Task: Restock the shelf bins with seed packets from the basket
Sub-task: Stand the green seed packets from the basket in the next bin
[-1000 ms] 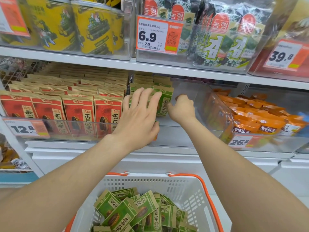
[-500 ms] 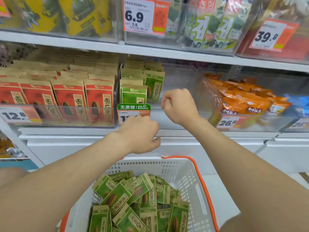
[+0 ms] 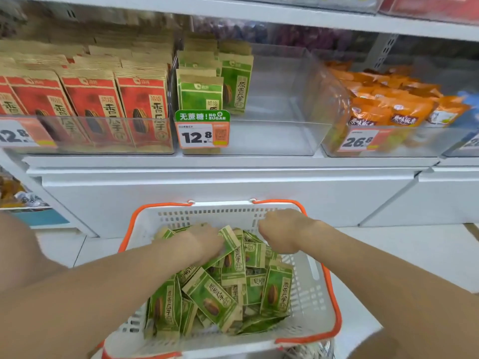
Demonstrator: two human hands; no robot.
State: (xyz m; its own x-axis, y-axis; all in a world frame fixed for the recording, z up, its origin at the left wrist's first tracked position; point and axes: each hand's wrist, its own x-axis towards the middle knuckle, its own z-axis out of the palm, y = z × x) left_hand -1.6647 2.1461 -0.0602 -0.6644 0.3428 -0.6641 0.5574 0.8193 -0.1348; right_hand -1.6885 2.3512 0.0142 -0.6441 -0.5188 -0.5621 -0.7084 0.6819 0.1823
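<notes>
A white basket (image 3: 220,215) with an orange rim sits low in the middle of the view, and both bare hands reach into it. It holds a loose heap of green seed packets (image 3: 216,300), lying flat and overlapping at all angles.

The left hand (image 3: 204,243) lies on the heap in the far left part of the basket. Its fingers dip down among the packets and are blurred, so I cannot tell whether they grip one. The right hand (image 3: 281,233) is in the far right part of the basket, close to the far wall. Its fingers are curled under the palm, and I cannot tell whether they hold a packet.

Straight above the basket a clear bin (image 3: 274,137) stands on a white shelf (image 3: 233,161). A few upright green packets (image 3: 201,93) fill only the left side of the bin. A price tag (image 3: 202,129) reading 12.8 with a green "no sugar" header hangs on the bin's front left corner.

Above and to the left of the basket, red packets (image 3: 93,104) stand in tight rows in another bin. Above and to the right of the basket, orange packets (image 3: 388,107) are piled in a third bin.
</notes>
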